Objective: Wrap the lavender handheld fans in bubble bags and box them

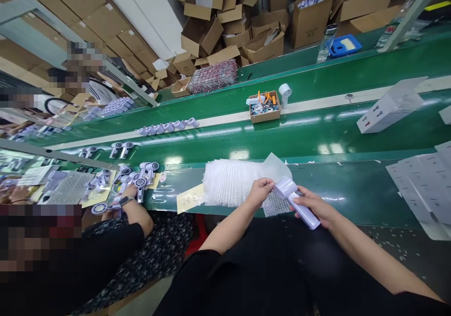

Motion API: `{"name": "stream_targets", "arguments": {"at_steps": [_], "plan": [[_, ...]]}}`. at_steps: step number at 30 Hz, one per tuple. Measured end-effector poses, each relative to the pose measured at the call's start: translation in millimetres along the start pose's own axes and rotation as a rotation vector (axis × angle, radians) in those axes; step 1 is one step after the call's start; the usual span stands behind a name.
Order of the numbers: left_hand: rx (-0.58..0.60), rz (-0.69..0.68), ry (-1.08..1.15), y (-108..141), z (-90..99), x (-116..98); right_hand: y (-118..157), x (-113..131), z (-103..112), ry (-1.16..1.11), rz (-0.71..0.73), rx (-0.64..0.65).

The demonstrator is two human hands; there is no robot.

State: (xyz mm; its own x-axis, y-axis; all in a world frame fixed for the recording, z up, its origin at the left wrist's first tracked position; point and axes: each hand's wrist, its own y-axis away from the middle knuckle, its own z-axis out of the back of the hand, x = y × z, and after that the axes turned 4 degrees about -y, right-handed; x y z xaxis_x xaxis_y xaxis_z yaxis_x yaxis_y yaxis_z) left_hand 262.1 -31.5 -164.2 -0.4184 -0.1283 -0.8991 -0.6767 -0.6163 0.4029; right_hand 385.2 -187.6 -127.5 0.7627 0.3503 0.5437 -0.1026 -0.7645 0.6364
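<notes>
Lilac handheld fan (306, 212) over near desk (352, 179) edge, by bubble-wrap stack (229, 182); L grip (262, 190) pinching head end, R grip (316, 205) clasping handle. Yellow card (186, 200) w/ handwriting, illegible.

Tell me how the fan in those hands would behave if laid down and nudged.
The fan is probably stiff, given its straight, solid-looking handle. It may be slippery, as its surface looks smooth and glossy. Its rounded head could make it rock.

Pale lilac fan (306, 212) — green belt (299, 139); dark, white-patterned skirt (165, 243)
</notes>
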Motion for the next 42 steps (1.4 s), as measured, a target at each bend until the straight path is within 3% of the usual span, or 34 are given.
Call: {"name": "stream_targets", "arguments": {"at_steps": [3,7,10,12,16,19,21,25,27,30,33,38,42], "plan": [[-0.012,-0.104,-0.02,5.3,0.1,-6.7,1.7,-3.7,4.0,0.04,-0.005,-0.089],[0.018,-0.48,-0.406,17.8,-1.6,-14.3,4.5,-5.8,0.2,0.066,0.058,-0.16],[0.125,-0.701,-0.616,26.8,-3.2,-13.4,5.8,-4.9,-7.3,-0.011,0.119,-0.202],[0.138,-0.707,-0.614,28.6,-4.6,-14.8,6.7,-5.2,-12.6,-0.067,0.174,-0.213],[0.01,-0.633,-0.555,24.3,-10.1,-33.8,9.1,-6.6,-17.7,-0.068,0.188,-0.173],[0.129,-0.729,-0.621,24.4,-16.0,-48.5,11.5,-4.4,-13.9,-0.144,0.156,-0.179],[0.226,-0.668,-0.55,26.7,-19.8,-51.0,13.7,-2.2,-11.1,-0.19,0.162,-0.227],[0.256,-0.229,-0.088,26.2,-27.0,-47.4,17.1,-2.9,-14.3,-0.134,0.158,-0.331],[0.265,-0.103,0.019,23.0,-30.2,-48.6,16.9,-5.5,-17.0,-0.133,0.147,-0.365],[0.279,-0.039,-0.064,19.8,-32.3,-57.1,16.6,-7.6,-12.4,-0.206,0.065,-0.341],[0.378,-0.007,-0.073,21.7,-30.7,-71.7,24.0,-2.0,0.0,-0.181,-0.023,-0.297],[0.484,0.097,0.103,28.9,-27.7,-98.3,65.5,30.3,0.7,0.319,0.137,-0.347],[0.526,0.037,0.161,37.2,-20.2,-118.4,101.4,60.2,-13.5,0.451,0.271,-0.352]]}}
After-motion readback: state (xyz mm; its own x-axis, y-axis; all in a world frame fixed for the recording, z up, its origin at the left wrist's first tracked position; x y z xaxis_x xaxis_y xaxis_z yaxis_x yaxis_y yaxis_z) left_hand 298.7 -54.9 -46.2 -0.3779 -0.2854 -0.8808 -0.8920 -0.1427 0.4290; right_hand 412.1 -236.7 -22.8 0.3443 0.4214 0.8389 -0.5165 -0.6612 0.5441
